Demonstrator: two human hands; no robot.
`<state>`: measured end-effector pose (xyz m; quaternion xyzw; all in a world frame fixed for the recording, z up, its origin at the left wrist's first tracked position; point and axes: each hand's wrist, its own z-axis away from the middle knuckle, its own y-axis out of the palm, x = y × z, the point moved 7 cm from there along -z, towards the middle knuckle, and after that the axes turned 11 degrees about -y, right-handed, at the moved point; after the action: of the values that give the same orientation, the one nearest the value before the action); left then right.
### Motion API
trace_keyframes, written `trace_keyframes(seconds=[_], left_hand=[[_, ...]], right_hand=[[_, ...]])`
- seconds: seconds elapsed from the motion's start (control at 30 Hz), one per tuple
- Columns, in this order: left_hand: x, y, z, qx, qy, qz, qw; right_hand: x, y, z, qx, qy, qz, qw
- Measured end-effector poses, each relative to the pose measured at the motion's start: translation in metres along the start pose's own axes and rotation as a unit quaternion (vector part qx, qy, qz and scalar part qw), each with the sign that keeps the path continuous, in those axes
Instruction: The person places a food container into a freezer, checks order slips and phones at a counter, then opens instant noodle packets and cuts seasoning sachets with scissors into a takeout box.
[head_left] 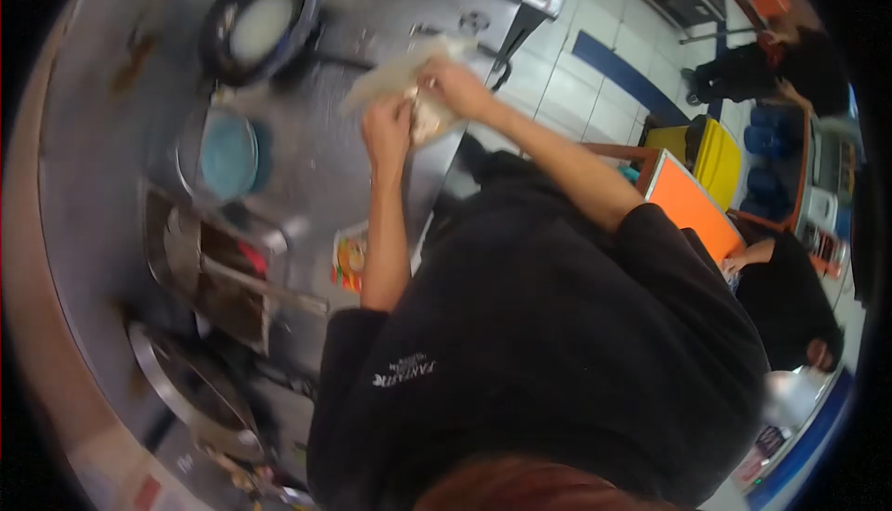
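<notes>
My left hand [386, 132] is closed with its fingertips pinching the near edge of a pale, thin sheet of wrapping [395, 74], which looks like paper or plastic. My right hand [453, 89] grips the same wrapping a little farther up and to the right. A whitish and brownish lump [427, 121] shows below the fingers; blur hides what it is. Both hands are over the edge of a stainless steel counter [321, 153]. Beside my left forearm lies a small orange and yellow packet [350, 258].
A dark frying pan [218, 37] with a pale content stands at the far left. Near it are a light blue bowl [229, 153], a metal container with utensils [172, 232] and a wok [190, 381]. Behind me at right are an orange panel [686, 203], a yellow bin [717, 163] and two people.
</notes>
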<state>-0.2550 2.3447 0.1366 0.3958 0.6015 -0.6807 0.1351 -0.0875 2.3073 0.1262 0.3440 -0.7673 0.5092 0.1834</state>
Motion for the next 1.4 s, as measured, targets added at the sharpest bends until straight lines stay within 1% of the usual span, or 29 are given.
trace_keyframes(seconds=[0.03, 0.07, 0.1, 0.17, 0.2, 0.27, 0.3, 0.37, 0.5, 0.57, 0.6, 0.67, 0.73, 0.77, 0.83, 0.9, 0.93, 0.97, 1.03, 1.07, 1.13, 1.17, 1.23, 1.3, 1.37, 1.4], left_hand=[[0.009, 0.005, 0.003, 0.008, -0.035, 0.016, 0.999], [0.005, 0.005, 0.003, 0.012, -0.059, 0.036, 0.998], [0.004, 0.006, 0.007, 0.009, -0.071, 0.037, 0.997], [0.000, -0.003, 0.011, -0.010, -0.094, 0.042, 0.995], [0.001, -0.003, 0.012, -0.011, -0.098, 0.041, 0.994], [0.004, 0.003, 0.013, 0.011, -0.127, 0.085, 0.988], [0.010, 0.007, 0.013, 0.012, -0.131, 0.084, 0.988], [0.010, 0.013, 0.013, -0.036, -0.034, 0.023, 0.998], [-0.005, 0.007, 0.019, -0.046, -0.051, 0.029, 0.997], [-0.005, 0.009, 0.023, 0.022, -0.133, 0.108, 0.985], [-0.002, 0.012, 0.021, 0.021, -0.133, 0.108, 0.985], [-0.009, 0.014, 0.020, -0.006, -0.034, 0.038, 0.999], [-0.010, 0.017, 0.021, -0.018, -0.028, 0.049, 0.998], [-0.011, 0.018, 0.021, -0.028, -0.021, 0.061, 0.998], [-0.006, 0.023, 0.019, -0.024, -0.016, 0.050, 0.998], [-0.008, 0.026, 0.017, -0.020, -0.014, 0.040, 0.999], [-0.009, 0.024, 0.017, -0.021, -0.029, 0.029, 0.999], [-0.009, 0.021, 0.016, -0.022, -0.045, 0.017, 0.999], [-0.005, 0.020, 0.013, -0.021, -0.044, 0.014, 0.999], [-0.004, 0.020, 0.012, -0.018, -0.046, 0.011, 0.999], [-0.012, 0.013, 0.014, -0.033, -0.033, 0.013, 0.999], [-0.018, 0.008, 0.013, -0.050, -0.019, 0.016, 0.998], [-0.010, 0.011, 0.012, -0.012, -0.066, -0.016, 0.998], [0.001, 0.020, 0.008, -0.003, -0.059, -0.019, 0.998], [0.005, 0.025, 0.008, -0.033, -0.035, -0.026, 0.999], [0.002, 0.025, 0.008, -0.034, -0.038, -0.024, 0.998]], right_hand=[[-0.001, 0.001, 0.000, 0.065, 0.032, -0.003, 0.997], [0.006, -0.002, 0.000, 0.047, -0.029, -0.014, 0.998], [0.005, -0.003, 0.002, 0.057, -0.032, -0.020, 0.998], [0.001, 0.000, 0.001, 0.089, 0.022, -0.031, 0.995], [-0.001, -0.002, 0.006, 0.067, 0.065, -0.047, 0.995], [-0.001, -0.001, 0.007, 0.076, 0.059, -0.052, 0.994], [-0.001, 0.001, 0.011, 0.081, 0.057, -0.057, 0.993], [-0.003, 0.003, 0.017, 0.075, 0.078, -0.064, 0.992], [-0.003, -0.001, 0.019, 0.054, 0.116, -0.059, 0.990], [-0.001, -0.004, 0.019, 0.057, 0.114, -0.061, 0.990], [0.000, -0.006, 0.017, 0.058, 0.112, -0.061, 0.990], [0.004, -0.008, 0.015, 0.058, 0.106, -0.077, 0.990], [0.005, -0.009, 0.013, 0.055, 0.100, -0.090, 0.989], [0.007, -0.008, 0.012, 0.071, 0.083, -0.092, 0.990], [0.003, -0.007, 0.013, 0.080, 0.067, -0.086, 0.991], [-0.001, -0.007, 0.015, 0.047, 0.073, -0.100, 0.991], [0.001, -0.011, 0.015, 0.009, 0.043, -0.087, 0.995], [0.000, -0.010, 0.018, 0.008, 0.042, -0.086, 0.995], [-0.006, -0.013, 0.024, -0.011, 0.108, -0.133, 0.985], [-0.006, -0.016, 0.026, -0.013, 0.108, -0.131, 0.985], [-0.015, -0.013, 0.036, 0.040, 0.198, -0.147, 0.968], [-0.012, -0.014, 0.035, 0.036, 0.196, -0.143, 0.969], [-0.014, -0.018, 0.039, 0.017, 0.212, -0.137, 0.967], [-0.022, -0.013, 0.044, -0.037, 0.160, -0.152, 0.975], [-0.019, -0.016, 0.042, -0.034, 0.163, -0.161, 0.973], [-0.015, -0.020, 0.039, -0.018, 0.168, -0.174, 0.970]])
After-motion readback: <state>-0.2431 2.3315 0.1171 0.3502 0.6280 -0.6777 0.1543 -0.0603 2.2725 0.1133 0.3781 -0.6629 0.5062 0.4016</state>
